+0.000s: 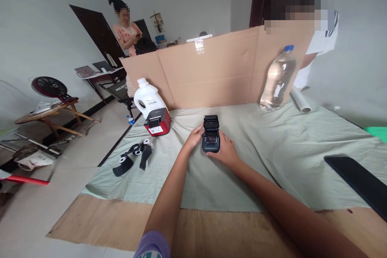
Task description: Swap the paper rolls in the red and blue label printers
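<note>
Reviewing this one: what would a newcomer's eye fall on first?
Probably the small black device with its lid open, between the left hand and right hand near the middle. Next, the blue-capped clear bottle at right, before the cardboard panel. Then the red-and-black device at left, in front of the white jug.

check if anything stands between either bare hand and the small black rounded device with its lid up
Nothing visible does: the left hand and right hand are at opposite sides of the small black rounded device. The black rolls with white cores lie off to the left, on the pale green cloth.
</note>
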Demonstrator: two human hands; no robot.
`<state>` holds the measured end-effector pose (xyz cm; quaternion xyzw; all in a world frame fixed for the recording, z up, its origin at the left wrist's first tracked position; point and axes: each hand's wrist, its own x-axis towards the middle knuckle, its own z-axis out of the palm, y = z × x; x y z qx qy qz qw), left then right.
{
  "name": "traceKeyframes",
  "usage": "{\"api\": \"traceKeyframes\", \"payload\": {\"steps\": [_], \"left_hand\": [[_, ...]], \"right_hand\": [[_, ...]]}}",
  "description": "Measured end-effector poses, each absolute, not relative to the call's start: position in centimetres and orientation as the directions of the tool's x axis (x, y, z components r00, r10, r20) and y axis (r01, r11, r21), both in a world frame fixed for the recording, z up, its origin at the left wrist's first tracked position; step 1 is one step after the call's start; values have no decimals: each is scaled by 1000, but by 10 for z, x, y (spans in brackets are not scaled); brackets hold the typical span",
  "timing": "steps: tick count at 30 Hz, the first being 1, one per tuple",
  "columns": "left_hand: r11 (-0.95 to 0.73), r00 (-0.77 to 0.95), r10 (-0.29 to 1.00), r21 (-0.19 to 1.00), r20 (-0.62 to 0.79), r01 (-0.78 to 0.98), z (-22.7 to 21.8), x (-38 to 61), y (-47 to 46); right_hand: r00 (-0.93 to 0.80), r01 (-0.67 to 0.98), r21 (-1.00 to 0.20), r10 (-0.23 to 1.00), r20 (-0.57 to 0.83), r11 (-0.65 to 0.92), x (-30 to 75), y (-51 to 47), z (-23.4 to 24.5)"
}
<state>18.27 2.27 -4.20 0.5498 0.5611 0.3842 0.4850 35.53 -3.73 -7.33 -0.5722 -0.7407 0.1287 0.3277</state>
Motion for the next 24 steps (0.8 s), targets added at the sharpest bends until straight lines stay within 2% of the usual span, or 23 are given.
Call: {"api": "traceKeyframes", "payload": {"steps": [3,5,7,10,12,16,24], "left_hand": [[-41,40,999,910,26,413,-42,181,24],[-146,40,988,807,150,572,-35,180,23],[-219,111,973,676,200,704,-24,181,24],[-264,247,964,485,100,834,-5,191,31],[-265,283,959,400,16,877,6,200,39],[-232,267,961,335,-64,913,16,215,53],[-202,235,965,240,-119,950,17,224,51]], "right_hand": [[-127,767,-562,932,339,309,355,-37,-74],[-121,771,-560,933,338,302,354,-36,-75],[-119,772,-558,932,342,304,354,-35,-77],[-129,775,-547,927,352,315,354,-34,-80],[-132,780,-539,925,355,318,354,-33,-81],[-136,782,-537,928,346,315,355,-33,-81],[-146,774,-537,920,364,336,356,-33,-80]]}}
